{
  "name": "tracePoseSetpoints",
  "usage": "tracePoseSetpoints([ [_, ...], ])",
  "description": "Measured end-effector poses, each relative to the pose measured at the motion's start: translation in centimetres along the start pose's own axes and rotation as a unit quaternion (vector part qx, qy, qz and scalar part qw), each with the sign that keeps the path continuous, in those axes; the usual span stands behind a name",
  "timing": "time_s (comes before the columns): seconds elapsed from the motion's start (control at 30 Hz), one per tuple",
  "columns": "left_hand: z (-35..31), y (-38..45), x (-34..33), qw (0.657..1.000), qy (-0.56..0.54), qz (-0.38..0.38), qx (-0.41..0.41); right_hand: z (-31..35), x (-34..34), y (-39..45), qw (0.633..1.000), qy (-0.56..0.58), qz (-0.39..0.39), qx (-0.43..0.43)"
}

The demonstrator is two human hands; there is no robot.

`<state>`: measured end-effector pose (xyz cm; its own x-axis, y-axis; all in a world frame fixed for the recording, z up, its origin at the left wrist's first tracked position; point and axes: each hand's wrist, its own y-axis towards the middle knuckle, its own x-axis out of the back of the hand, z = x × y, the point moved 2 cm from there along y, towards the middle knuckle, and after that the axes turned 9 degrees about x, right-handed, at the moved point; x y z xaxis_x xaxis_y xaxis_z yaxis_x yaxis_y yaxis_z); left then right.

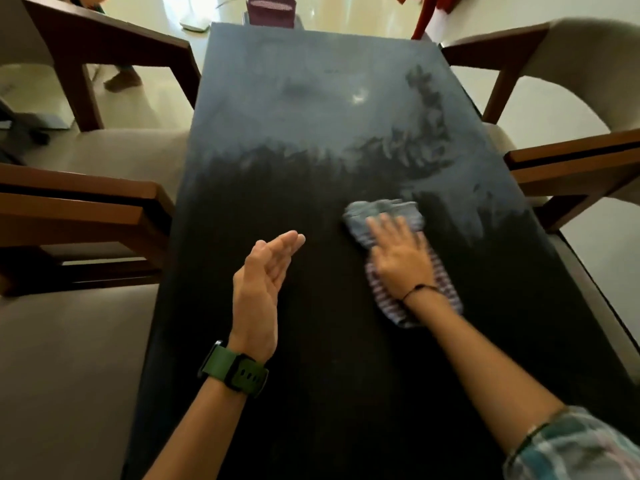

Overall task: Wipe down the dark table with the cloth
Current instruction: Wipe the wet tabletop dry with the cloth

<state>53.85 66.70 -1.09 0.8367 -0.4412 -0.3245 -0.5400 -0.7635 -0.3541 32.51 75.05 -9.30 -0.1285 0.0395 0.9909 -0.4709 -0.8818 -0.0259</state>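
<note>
Dark table (311,341) ran lengthwise away from the camera, far half hazy grey w/ smear marks, near half clean black. 4 wooden-armed chairs, 2 per side, e.g. one (104,209) on the left. 1 striped cloth (388,216) sat right of center on the tabletop, long axis going roughly near-to-far, blurry. Right hand (401,258) was pressed flat on it, fingers spread, not clenched. Left hand (263,278) hovered open, holding nothing, green-strap watch (235,372) on the wrist. No readable writing anywhere.
</note>
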Motion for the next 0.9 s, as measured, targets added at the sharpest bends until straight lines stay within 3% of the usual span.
tracePoseSetpoints([
  [0.17, 0.8, -0.4, -2.4, 1.0, 0.014, -0.004, -0.008, -15.3, 2.6, 0.0, 0.972, 0.024, -0.023, -0.232],
  [0.3, 1.4, -0.1, -4.6, 0.999, 0.005, -0.016, -0.027, -17.8, 3.8, 3.4, 0.967, 0.032, -0.009, -0.251],
  [0.4, 2.4, 0.3, -7.0, 0.999, -0.013, -0.027, -0.027, -13.7, 3.3, 7.5, 0.989, 0.025, 0.005, -0.146],
  [0.5, 3.4, 0.6, -9.2, 0.999, -0.036, -0.029, -0.021, -3.3, 1.3, 8.8, 0.998, 0.031, 0.032, 0.04],
  [0.6, 4.0, 0.7, -11.0, 0.997, -0.074, -0.033, -0.006, 6.2, -0.7, 5.8, 0.965, 0.022, 0.103, 0.241],
  [0.67, 4.1, 0.7, -12.0, 0.998, -0.057, -0.028, -0.006, 7.1, -0.9, 4.4, 0.946, -0.001, 0.108, 0.305],
  [0.77, 3.7, 0.7, -13.6, 0.999, -0.038, -0.019, -0.004, 0.8, 0.4, 6.6, 0.967, 0.017, 0.088, 0.24],
  [0.9, 3.0, 1.3, -15.8, 1.0, 0.011, -0.022, -0.018, -15.7, 3.2, 6.8, 1.0, 0.009, 0.009, -0.005],
])
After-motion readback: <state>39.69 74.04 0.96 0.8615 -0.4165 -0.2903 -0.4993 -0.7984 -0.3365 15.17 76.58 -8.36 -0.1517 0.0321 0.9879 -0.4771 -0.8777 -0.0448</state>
